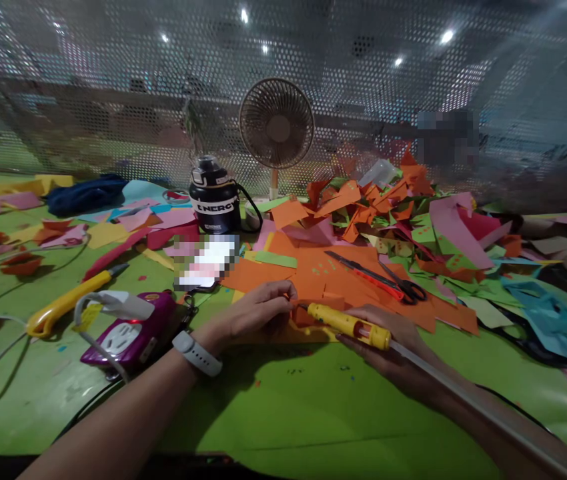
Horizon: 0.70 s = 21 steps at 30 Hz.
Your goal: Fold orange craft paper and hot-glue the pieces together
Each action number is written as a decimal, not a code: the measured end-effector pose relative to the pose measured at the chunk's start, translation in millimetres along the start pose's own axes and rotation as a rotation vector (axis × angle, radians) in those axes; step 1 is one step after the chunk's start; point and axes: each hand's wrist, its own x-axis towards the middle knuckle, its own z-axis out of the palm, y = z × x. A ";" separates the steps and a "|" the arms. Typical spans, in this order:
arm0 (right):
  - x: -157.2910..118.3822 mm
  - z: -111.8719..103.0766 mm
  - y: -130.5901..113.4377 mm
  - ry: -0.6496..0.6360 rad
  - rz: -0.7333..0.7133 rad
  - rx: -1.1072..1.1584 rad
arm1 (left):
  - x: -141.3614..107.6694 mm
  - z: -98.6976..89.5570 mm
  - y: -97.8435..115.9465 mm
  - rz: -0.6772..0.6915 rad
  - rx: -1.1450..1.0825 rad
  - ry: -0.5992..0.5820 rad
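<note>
My right hand (397,339) is wrapped around a yellow hot glue gun (348,325), its nozzle aimed left. A long whitish glue stick (443,371) runs out of the gun's rear over my right forearm. With fingers curled, my left hand (259,308) pinches a small folded piece of orange paper (328,304) near the nozzle. The fingers partly hide that paper. Flat orange sheets (308,263) lie beneath and beyond both hands. On them rest black scissors (403,283) and a red-and-black slim tool (371,277).
Left of my hands are a purple power strip (156,317) with a white plug, a second yellow glue gun (71,300), cables and a phone (208,263). Farther back stand a dark bottle (215,200) and a fan (277,123). Colored paper scraps (378,200) are heaped at right.
</note>
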 end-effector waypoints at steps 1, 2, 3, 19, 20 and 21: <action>0.1 0.1 -0.2 0.002 -0.006 -0.001 | -0.1 -0.2 -0.1 0.004 0.006 -0.005; 0.1 0.1 -0.3 0.002 -0.009 0.000 | -0.1 -0.3 -0.5 0.008 0.002 -0.006; 0.1 0.1 -0.5 0.003 -0.013 0.002 | -0.1 -0.4 -0.9 0.008 -0.007 -0.008; -2.3 0.4 1.2 0.012 -0.036 -0.018 | 2.5 -0.9 -10.0 0.023 -0.089 -0.029; -2.7 0.1 1.1 0.017 -0.038 -0.018 | 2.4 -0.6 -9.4 0.018 -0.096 -0.024; -3.1 -0.1 1.0 0.019 -0.043 -0.016 | 2.0 -0.1 -8.3 0.013 -0.103 -0.014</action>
